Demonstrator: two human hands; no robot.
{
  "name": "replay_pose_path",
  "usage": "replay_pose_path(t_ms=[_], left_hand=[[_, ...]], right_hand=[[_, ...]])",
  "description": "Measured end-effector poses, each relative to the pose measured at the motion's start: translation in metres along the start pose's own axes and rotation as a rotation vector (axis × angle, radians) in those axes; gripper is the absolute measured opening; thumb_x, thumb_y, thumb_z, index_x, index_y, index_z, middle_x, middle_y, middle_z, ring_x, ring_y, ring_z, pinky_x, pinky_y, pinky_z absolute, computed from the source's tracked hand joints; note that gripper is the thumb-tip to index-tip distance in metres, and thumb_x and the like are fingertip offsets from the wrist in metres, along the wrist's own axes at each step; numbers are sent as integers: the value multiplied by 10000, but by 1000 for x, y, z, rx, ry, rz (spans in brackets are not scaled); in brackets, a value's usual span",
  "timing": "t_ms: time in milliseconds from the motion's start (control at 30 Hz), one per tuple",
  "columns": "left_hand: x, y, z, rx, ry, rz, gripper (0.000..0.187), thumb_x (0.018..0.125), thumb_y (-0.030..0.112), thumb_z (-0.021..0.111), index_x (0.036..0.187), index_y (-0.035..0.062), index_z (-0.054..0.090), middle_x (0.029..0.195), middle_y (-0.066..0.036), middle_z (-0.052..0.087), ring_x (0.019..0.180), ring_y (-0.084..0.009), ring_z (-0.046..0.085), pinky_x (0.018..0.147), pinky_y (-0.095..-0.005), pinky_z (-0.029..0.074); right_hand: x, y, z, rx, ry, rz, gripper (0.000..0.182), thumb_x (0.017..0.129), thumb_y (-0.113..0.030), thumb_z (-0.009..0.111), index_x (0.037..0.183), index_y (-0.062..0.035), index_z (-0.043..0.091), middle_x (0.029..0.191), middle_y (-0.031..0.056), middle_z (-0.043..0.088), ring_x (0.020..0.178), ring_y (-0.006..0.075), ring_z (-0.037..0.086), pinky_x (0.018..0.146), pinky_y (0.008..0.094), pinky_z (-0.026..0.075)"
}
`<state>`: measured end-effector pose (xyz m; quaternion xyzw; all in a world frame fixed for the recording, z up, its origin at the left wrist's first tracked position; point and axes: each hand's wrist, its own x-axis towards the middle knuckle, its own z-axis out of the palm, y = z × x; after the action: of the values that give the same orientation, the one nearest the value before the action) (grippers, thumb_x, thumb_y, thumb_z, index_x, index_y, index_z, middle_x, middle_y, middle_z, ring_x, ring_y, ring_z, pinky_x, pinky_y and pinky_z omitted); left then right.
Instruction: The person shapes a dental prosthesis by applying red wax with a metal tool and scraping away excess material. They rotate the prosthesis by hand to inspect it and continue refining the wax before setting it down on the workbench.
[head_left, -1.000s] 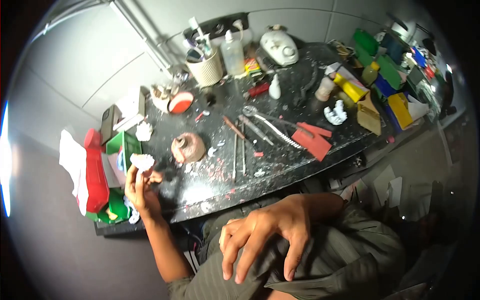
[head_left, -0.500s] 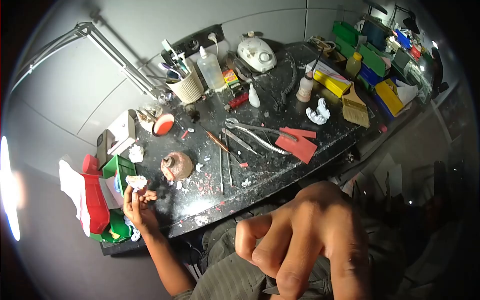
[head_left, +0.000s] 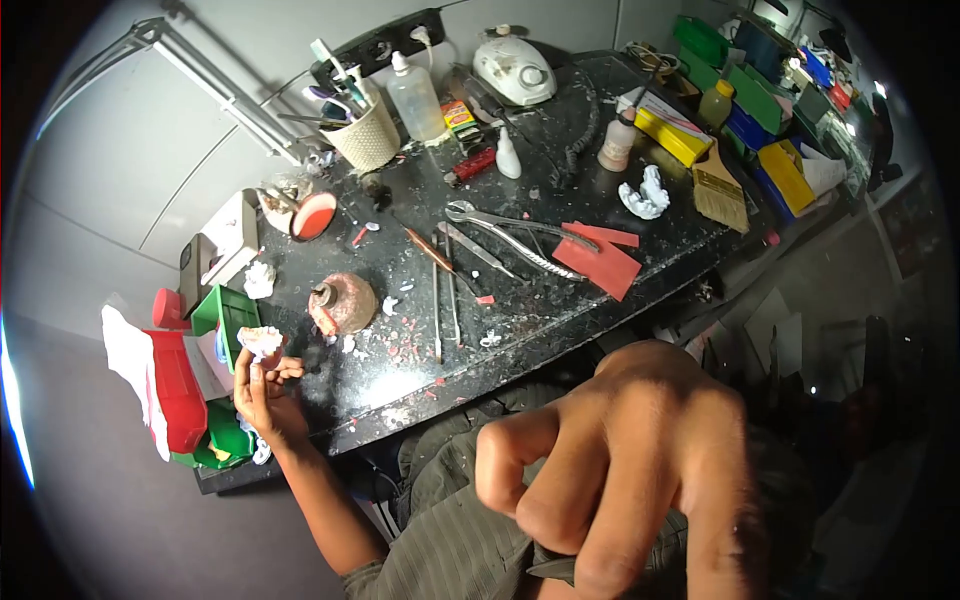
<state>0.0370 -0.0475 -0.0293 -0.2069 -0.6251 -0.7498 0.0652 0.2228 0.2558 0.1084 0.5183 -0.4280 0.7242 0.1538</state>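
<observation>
My left hand is closed on a small pink and white dental piece, held up between thumb and fingers beside the green bin. Large in the foreground, my right hand hangs close to the camera with its fingers bent; its fingertips are partly cut off and I cannot make out anything in it. Between the bin and the tools stands a round pinkish burner. Metal pliers lie beside red wax sheets, and a brown-handled tool lies left of them.
On the black worktop are scattered scraps. Toward the back stand a cup of brushes, a clear bottle and a white device. A broad brush and white casting lie right; a red bin is left.
The view has shifted slightly, so the bench items appear a little displaced. My left hand still holds the dental piece, and my right hand remains bent in the foreground.
</observation>
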Motion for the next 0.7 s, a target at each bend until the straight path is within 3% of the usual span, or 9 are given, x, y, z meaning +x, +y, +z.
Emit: replay_pose_path(t_ms=[100,133,200,267,333,467,533,667,700], left_hand=[[-1,-1,-1,-2,55,-40,488,923,204,587,1269,-123,477,1004,-245,657,707,-252,673,654,-315,553],[-1,-1,-1,57,52,-44,456,959,216,494,1263,-122,464,1018,-294,654,704,-272,671,642,-326,554],[-2,2,2,53,54,-41,453,948,232,519,1237,-115,486,971,-267,661,701,-279,669,640,-336,551],[-1,-1,-4,-4,22,-56,453,943,251,524,1218,-108,501,965,-280,661,696,-291,663,650,-351,546],[-1,-2,-7,-54,-7,-83,493,946,311,501,1212,-104,512,976,-286,659,713,-263,656,686,-348,529],[-1,3,-5,-44,-8,-98,545,942,360,495,1225,-106,512,988,-275,663,735,-241,655,707,-338,526],[-1,4,-4,-79,-13,-109,554,942,363,497,1234,-108,508,986,-272,664,744,-240,657,713,-339,527],[-1,3,-5,-64,-25,-103,569,944,369,496,1237,-118,501,1008,-276,655,756,-251,659,730,-347,528],[-1,5,-4,-65,-18,-117,576,944,373,493,1237,-123,497,1007,-260,648,750,-247,647,719,-343,522]], right_hand=[[-10,1,14,21,255,130,201,905,-205,669,721,-196,588,710,72,663,516,165,391,681,381,317],[-9,6,4,76,233,125,201,905,-205,669,721,-196,588,710,72,663,516,165,391,681,381,317],[-8,15,-26,-167,-100,177,226,794,-392,779,813,-189,681,699,32,690,599,155,434,683,359,319],[-19,22,-36,-227,-79,207,413,744,-390,817,1072,-169,697,696,19,694,642,146,435,696,346,317],[-23,26,-49,-300,-170,256,808,696,-420,837,1369,-129,498,672,-14,678,663,128,420,703,326,310],[-29,37,-62,-391,-206,295,793,693,-431,826,1322,-51,527,640,-16,655,674,120,432,703,326,310],[-34,47,-59,-435,7,270,621,662,-355,790,1106,63,671,647,43,659,597,125,498,670,318,315],[-40,57,-66,-642,83,382,586,637,-344,768,1067,46,691,628,44,635,596,129,510,660,303,357],[-39,60,-68,-679,79,417,490,656,-263,757,1037,40,698,642,45,635,619,140,532,662,299,380]])
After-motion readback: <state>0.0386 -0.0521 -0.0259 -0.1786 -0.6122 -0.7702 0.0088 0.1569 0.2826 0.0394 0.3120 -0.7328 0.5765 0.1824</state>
